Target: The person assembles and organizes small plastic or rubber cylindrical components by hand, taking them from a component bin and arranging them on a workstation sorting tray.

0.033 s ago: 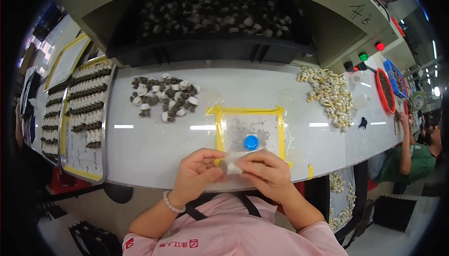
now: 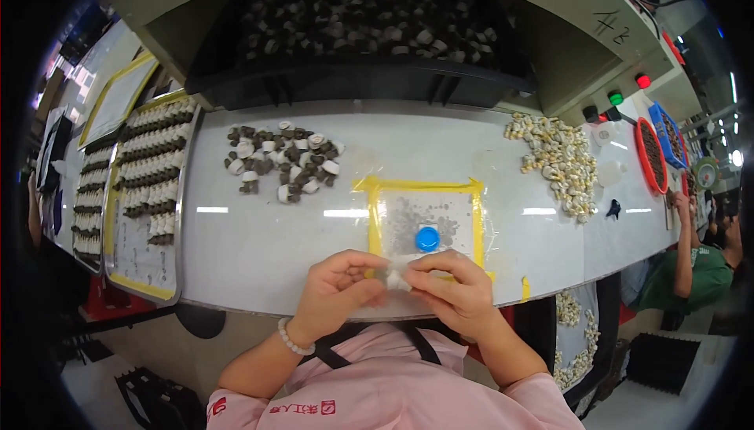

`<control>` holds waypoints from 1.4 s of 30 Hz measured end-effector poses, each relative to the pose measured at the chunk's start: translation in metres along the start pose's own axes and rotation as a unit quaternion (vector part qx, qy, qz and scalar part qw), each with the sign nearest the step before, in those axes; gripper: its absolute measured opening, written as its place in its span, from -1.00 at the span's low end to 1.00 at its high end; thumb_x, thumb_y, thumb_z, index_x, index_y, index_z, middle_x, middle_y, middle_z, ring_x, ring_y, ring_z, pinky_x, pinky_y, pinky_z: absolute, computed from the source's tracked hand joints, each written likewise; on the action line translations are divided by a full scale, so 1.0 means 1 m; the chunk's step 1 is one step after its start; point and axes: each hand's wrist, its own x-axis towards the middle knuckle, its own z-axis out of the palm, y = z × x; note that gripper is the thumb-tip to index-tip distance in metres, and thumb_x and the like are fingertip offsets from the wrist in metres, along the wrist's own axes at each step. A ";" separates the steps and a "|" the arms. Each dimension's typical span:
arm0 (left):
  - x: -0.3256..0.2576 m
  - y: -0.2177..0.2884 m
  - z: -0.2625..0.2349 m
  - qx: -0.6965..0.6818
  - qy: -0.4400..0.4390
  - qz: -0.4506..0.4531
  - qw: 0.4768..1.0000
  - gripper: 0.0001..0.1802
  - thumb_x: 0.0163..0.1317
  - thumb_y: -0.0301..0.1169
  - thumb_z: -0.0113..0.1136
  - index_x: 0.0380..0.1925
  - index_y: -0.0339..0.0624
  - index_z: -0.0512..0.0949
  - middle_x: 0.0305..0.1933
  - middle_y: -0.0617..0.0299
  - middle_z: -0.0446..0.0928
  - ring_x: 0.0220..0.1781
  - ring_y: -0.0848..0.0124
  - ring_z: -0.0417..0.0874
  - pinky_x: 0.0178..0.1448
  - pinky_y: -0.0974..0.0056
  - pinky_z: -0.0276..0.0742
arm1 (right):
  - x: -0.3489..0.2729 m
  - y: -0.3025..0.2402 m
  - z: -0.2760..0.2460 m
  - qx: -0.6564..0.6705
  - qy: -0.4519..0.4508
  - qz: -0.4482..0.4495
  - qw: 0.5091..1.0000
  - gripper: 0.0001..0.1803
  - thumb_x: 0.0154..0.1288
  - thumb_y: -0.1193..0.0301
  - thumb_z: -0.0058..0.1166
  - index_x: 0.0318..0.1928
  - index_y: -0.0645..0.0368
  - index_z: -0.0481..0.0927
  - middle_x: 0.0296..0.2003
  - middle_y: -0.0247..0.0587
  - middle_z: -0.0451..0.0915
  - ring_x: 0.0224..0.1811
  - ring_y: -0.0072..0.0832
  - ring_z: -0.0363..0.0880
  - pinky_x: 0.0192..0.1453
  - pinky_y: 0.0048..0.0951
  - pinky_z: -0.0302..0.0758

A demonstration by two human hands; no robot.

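Note:
Close to the table's front edge, my left hand (image 2: 338,289) and my right hand (image 2: 462,292) meet around a small white-and-dark piece (image 2: 399,279). The piece is blurred and its exact kind is unclear. Both hands are closed on it, the right thumb and fingers pinching its white side. A bit of yellow (image 2: 370,273) shows at the left fingertips. Just beyond the hands, a round blue cap-like container (image 2: 427,239) stands on a grey-stained white sheet (image 2: 459,202) bordered with yellow tape (image 2: 424,184).
Loose dark-and-white pieces (image 2: 283,159) lie at the left, cream-and-yellow ones (image 2: 554,159) at the right. Metal trays (image 2: 169,273) with rows of pieces stand far left. A black bin (image 2: 361,80) sits under the shelf. Red basket (image 2: 651,155) and a person in green (image 2: 691,277) are at right.
The whole scene has shifted slightly right in the picture. My hands still meet at the same spot by the table edge; the yellow bit at the left fingers shows less.

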 end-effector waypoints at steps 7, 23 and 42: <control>0.000 -0.009 0.004 0.022 -0.017 0.038 0.999 -0.76 0.15 -0.69 0.14 -0.15 -0.33 0.47 -0.10 0.15 0.52 -0.14 0.48 0.56 -0.05 0.39 0.50 | -0.006 -0.003 0.006 0.050 0.038 0.047 0.997 -0.68 0.00 0.59 0.27 -0.15 0.24 0.62 -0.21 -0.13 0.57 -0.24 -0.36 0.60 -0.20 -0.44 0.53; -0.002 -0.012 0.011 0.173 0.003 0.155 0.973 -0.65 0.07 -0.75 0.19 -0.09 -0.36 0.54 -0.12 0.06 0.58 -0.13 0.41 0.61 -0.03 0.37 0.56 | -0.012 -0.002 0.010 0.103 0.038 0.094 0.989 -0.63 -0.07 0.72 0.21 -0.14 0.32 0.63 -0.24 -0.07 0.61 -0.22 -0.37 0.61 -0.17 -0.51 0.52; -0.008 -0.008 0.018 0.329 0.030 0.218 0.918 -0.65 0.07 -0.65 0.25 -0.09 -0.34 0.52 -0.10 0.09 0.51 -0.08 0.33 0.59 -0.01 0.34 0.59 | -0.014 0.003 0.014 0.244 0.055 0.216 0.944 -0.72 -0.08 0.70 0.24 -0.24 0.37 0.60 -0.27 -0.12 0.59 -0.21 -0.41 0.56 -0.16 -0.45 0.52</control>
